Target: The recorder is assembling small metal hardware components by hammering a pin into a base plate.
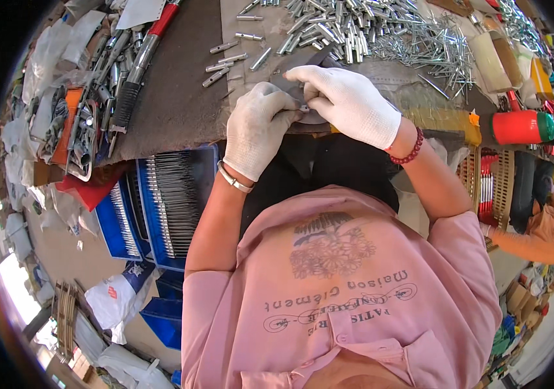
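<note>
Both of my hands wear white knit gloves and meet over a dark round metal fixture (316,117) at the table's near edge. My left hand (255,126) pinches a small metal piece (304,109) between thumb and fingertips, against the fixture. Close beside it, my right hand (355,106) has its fingers bent and pressed together, the index finger reaching across the fixture's top; whatever lies in them is hidden. Beyond the hands is a heap of short shiny metal tubes (351,39). Several loose tubes (226,61) lie left of it, and thin metal pins (420,55) are piled to the right.
Tools and metal parts (92,117) crowd the table's left side, near a long red-and-black tool (135,78). Blue bins (209,168) of metal rods stand below. At right are a red-and-green cylinder (520,127), a yellow crate (503,185) and another person's orange sleeve (530,243).
</note>
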Motion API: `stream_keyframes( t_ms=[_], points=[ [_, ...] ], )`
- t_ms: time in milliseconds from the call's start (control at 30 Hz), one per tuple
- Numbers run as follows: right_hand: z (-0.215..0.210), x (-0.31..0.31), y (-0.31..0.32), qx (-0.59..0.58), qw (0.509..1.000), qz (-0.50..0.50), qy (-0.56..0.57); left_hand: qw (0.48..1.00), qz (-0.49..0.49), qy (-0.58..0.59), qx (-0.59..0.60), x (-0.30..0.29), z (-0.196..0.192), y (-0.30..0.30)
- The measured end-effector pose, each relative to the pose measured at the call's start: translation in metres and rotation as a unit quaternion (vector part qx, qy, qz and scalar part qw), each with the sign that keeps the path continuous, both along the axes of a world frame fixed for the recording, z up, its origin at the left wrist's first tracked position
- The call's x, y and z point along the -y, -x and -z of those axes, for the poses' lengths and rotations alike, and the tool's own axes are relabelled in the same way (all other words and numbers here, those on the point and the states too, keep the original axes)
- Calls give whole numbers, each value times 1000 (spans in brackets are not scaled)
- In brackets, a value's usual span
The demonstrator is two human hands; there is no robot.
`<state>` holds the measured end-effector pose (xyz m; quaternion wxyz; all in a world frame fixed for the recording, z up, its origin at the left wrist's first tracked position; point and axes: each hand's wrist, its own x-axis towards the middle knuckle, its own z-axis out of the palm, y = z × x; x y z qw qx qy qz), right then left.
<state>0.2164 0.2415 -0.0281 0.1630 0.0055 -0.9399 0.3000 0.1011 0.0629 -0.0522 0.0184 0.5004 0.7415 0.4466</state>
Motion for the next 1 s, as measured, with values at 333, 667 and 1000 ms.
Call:
stream_keyframes(
  t_ms=[333,667,1000],
  points=[
    [-16,8,8,12,995,-46,-90,999,6,16,50,1,8,2],
    [-24,-5,-24,58,971,109,-206,999,17,7,27,0,0,4],
    [-21,-4,-76,-18,987,159,-27,991,39,11,130,1,15,12]
  ],
)
